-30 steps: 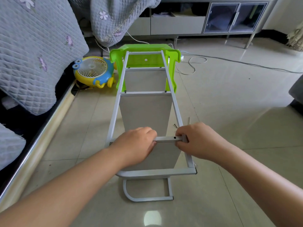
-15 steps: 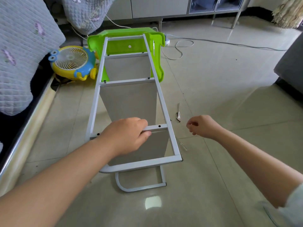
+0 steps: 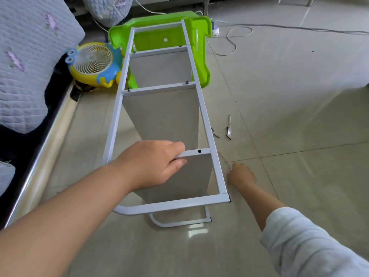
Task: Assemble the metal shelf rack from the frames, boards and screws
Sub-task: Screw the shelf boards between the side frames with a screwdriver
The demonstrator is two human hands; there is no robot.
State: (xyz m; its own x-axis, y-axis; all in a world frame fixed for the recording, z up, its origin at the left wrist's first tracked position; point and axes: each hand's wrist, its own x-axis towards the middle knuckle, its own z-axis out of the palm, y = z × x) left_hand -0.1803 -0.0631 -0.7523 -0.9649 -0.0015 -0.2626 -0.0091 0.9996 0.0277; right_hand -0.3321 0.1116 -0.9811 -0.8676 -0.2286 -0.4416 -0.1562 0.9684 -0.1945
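Observation:
The grey metal rack (image 3: pixel 206 124) lies on its side on the tiled floor, with grey boards (image 3: pixel 165 114) fitted between its rails. My left hand (image 3: pixel 151 162) grips the nearest crossbar (image 3: pixel 196 152) at the board's top edge, left of an empty screw hole. My right hand (image 3: pixel 240 175) is low at the floor just right of the rail, its fingertips at a thin small item there; whether it holds the item is hidden. A screwdriver (image 3: pixel 229 126) and loose dark screws (image 3: pixel 215 134) lie on the floor further back, right of the rack.
The rack's far end leans against a green plastic stool (image 3: pixel 197 47). A yellow and blue toy-like fan (image 3: pixel 91 62) sits to the left, beside a bed edge (image 3: pixel 46 152) with a quilt. A white cable (image 3: pixel 231 43) loops on the floor behind.
My right hand let go of the crossbar's right end and dropped to the floor beside the rail. My left hand kept its grip. The view tilted downward.

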